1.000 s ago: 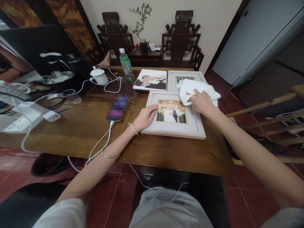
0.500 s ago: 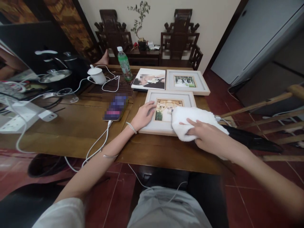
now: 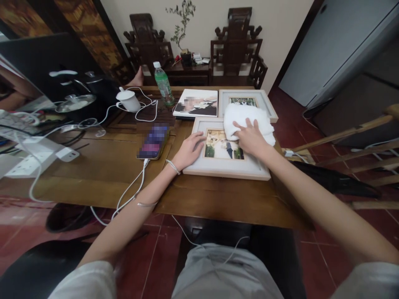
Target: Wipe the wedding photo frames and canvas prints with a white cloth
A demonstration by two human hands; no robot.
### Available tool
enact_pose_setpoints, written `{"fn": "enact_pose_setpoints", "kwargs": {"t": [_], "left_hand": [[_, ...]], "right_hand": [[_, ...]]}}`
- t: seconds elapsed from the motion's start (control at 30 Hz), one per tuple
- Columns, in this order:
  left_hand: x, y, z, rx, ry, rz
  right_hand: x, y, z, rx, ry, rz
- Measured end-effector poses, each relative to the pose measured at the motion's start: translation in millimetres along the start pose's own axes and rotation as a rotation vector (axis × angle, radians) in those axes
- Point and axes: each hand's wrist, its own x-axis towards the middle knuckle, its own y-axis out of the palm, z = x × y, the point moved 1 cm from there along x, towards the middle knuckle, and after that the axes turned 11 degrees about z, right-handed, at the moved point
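A pale framed photo [image 3: 224, 168] lies flat on the wooden table [image 3: 102, 166] in front of me. My left hand [image 3: 188, 151] rests on the frame's left edge, fingers spread flat, holding nothing. My right hand [image 3: 249, 139] presses flat on a white cloth [image 3: 246, 118] at the frame's upper right corner. The cloth also overlaps a second framed photo [image 3: 264, 101] lying just behind. A photo print or album [image 3: 196, 104] lies to the left of that second frame.
A phone [image 3: 152, 143] on a white cable lies left of the frame. Further back stand a green bottle [image 3: 163, 85] and a white cup [image 3: 129, 99]. A power strip [image 3: 46, 151] and cables crowd the table's left. Carved dark chairs [image 3: 237, 50] line the wall.
My right hand pulled the cloth down across the near frame to its lower right, then pushed it back up to the upper right corner. My left hand stayed on the frame's left edge.
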Motion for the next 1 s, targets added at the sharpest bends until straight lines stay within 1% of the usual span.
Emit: {"fn": "enact_pose_setpoints", "kwargs": {"t": [0.1, 0.23, 0.33, 0.4, 0.43, 0.5, 0.57, 0.7, 0.77, 0.83, 0.93, 1.0], "left_hand": [[0, 2.2, 0, 0.006, -0.013, -0.002], [0, 5.5, -1, 0.019, -0.038, 0.012], [0, 5.6, -2, 0.037, -0.063, 0.051], [0, 4.5, -2, 0.053, -0.073, 0.095], [0, 3.6, -1, 0.060, -0.076, 0.114], [1, 2.0, 0, 0.073, -0.076, 0.136], [1, 0.8, 2, 0.084, -0.066, 0.142], [2, 0.7, 5, 0.092, -0.042, 0.131], [2, 1.1, 6, 0.084, -0.034, 0.122], [2, 1.2, 7, 0.071, -0.033, 0.113], [2, 1.0, 8, 0.051, -0.044, 0.110], [2, 1.1, 8, 0.043, -0.046, 0.109]], "right_hand": [[-22, -3, 23, -0.027, -0.009, 0.038], [-74, -23, 53, 0.000, -0.102, 0.196], [-110, -36, 70, 0.025, -0.195, 0.219], [-122, -38, 74, 0.044, -0.237, 0.218], [-123, -36, 74, 0.057, -0.258, 0.216], [-116, -27, 68, 0.089, -0.295, 0.197], [-98, -17, 55, 0.113, -0.304, 0.156], [-51, -3, 19, 0.090, -0.210, 0.004], [-30, -1, 2, 0.078, -0.146, -0.073], [-13, -1, -9, 0.081, -0.077, -0.119], [-2, 0, -13, 0.086, -0.029, -0.148], [-6, 1, -7, 0.075, -0.072, -0.130]]}}
